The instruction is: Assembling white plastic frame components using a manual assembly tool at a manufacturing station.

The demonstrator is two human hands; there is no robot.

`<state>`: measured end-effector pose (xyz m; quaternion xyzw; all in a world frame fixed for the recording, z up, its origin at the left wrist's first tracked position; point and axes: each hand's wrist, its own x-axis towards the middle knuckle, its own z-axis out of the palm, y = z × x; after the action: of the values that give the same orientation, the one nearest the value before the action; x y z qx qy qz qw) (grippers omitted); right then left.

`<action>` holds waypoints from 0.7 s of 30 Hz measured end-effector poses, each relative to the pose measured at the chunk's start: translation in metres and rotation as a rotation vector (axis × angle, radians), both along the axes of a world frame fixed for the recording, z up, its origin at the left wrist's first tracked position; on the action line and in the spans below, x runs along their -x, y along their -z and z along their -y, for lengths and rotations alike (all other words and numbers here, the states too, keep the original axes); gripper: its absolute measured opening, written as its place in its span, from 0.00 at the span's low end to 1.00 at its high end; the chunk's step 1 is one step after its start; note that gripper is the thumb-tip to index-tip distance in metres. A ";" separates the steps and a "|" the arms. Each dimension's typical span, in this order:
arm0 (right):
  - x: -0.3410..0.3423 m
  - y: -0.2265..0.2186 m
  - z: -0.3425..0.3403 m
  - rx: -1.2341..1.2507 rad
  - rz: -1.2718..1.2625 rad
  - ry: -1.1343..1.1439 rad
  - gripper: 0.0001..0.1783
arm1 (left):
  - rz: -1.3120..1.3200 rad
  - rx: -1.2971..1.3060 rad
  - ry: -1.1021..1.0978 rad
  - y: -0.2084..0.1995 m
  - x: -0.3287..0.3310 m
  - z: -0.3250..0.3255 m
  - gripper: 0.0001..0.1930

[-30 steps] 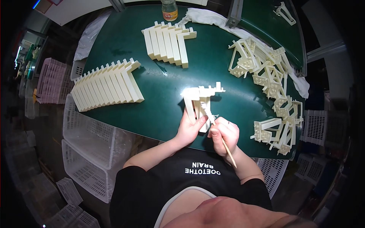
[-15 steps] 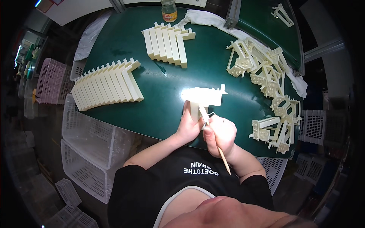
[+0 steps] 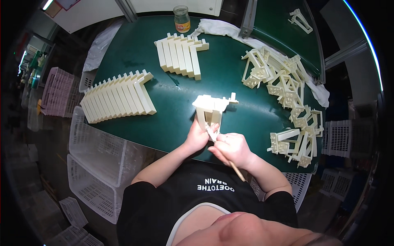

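My left hand (image 3: 197,136) is closed around the lower end of a cream plastic frame part (image 3: 208,103), held up over the table's near side. Two legs of the part point toward me, and a small pronged arm sticks out at its far right. In my right hand (image 3: 234,149) is a thin wooden stick (image 3: 237,171), its pointed bare end toward my body. The stick's other end looks wrapped in something white and touches the part between its legs, beside my left fingers. What the white wrapping is, I cannot tell.
Cream parts stand in a slanted row (image 3: 119,98) at the left and a shorter row (image 3: 178,56) at the back. Tangled cream frames (image 3: 287,88) lie along the right edge. A glass jar (image 3: 182,20) and white cloth (image 3: 217,28) are at the far edge; plastic crates (image 3: 96,151) stand lower left.
The frame part has been turned, so its open gap between the legs now shows. My right hand has moved down, and the stick's white end has shifted toward the leg ends.
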<state>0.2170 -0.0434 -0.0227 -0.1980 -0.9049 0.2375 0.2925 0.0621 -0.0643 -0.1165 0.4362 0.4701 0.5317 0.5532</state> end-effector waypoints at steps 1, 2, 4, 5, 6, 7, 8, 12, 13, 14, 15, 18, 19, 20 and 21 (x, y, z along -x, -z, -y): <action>-0.009 0.003 -0.003 0.077 -0.133 0.004 0.12 | 0.028 -0.019 -0.024 0.003 0.000 0.000 0.29; -0.019 0.005 -0.004 0.157 -0.265 0.006 0.13 | 0.179 0.031 -0.059 0.006 0.003 -0.001 0.27; -0.023 0.004 0.001 0.114 -0.425 0.299 0.09 | 0.289 0.093 -0.123 -0.026 0.008 -0.007 0.24; -0.015 0.002 0.000 0.087 -0.318 0.338 0.12 | 0.319 0.094 -0.121 -0.034 0.009 -0.008 0.23; -0.006 -0.001 0.000 0.050 -0.214 0.393 0.16 | 0.317 0.084 -0.116 -0.033 0.008 -0.011 0.23; -0.002 0.006 0.001 -0.004 -0.142 0.345 0.24 | 0.326 0.074 -0.123 -0.030 0.005 -0.012 0.25; 0.001 0.010 0.007 -0.029 -0.057 0.352 0.22 | 0.335 0.064 -0.129 -0.027 0.001 -0.013 0.26; 0.002 0.024 0.005 -0.033 -0.084 0.340 0.17 | 0.336 0.089 -0.115 -0.027 0.001 -0.013 0.30; -0.002 0.031 0.003 0.036 -0.179 0.360 0.16 | 0.334 0.085 -0.115 -0.024 0.006 -0.013 0.30; -0.005 0.037 0.002 0.105 -0.275 0.380 0.15 | 0.379 0.098 -0.108 -0.020 0.012 -0.013 0.32; -0.008 0.039 0.002 0.178 -0.325 0.383 0.14 | 0.425 0.112 -0.101 -0.016 0.015 -0.014 0.35; -0.021 0.052 -0.011 0.055 -0.221 0.244 0.16 | -0.346 -0.178 -0.205 -0.002 0.014 -0.017 0.40; -0.023 0.059 -0.014 0.010 -0.237 0.220 0.16 | -0.233 -0.143 -0.165 -0.028 0.010 -0.014 0.48; -0.027 0.061 -0.014 0.005 -0.238 0.225 0.16 | -0.233 -0.148 -0.160 -0.036 0.009 -0.013 0.48; -0.029 0.060 -0.014 -0.003 -0.230 0.203 0.16 | -0.268 -0.129 -0.118 -0.042 0.010 -0.011 0.51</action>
<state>0.2458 -0.0293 -0.0827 -0.2594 -0.8412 0.2264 0.4168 0.0520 -0.0532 -0.0743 0.5094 0.5295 0.5293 0.4242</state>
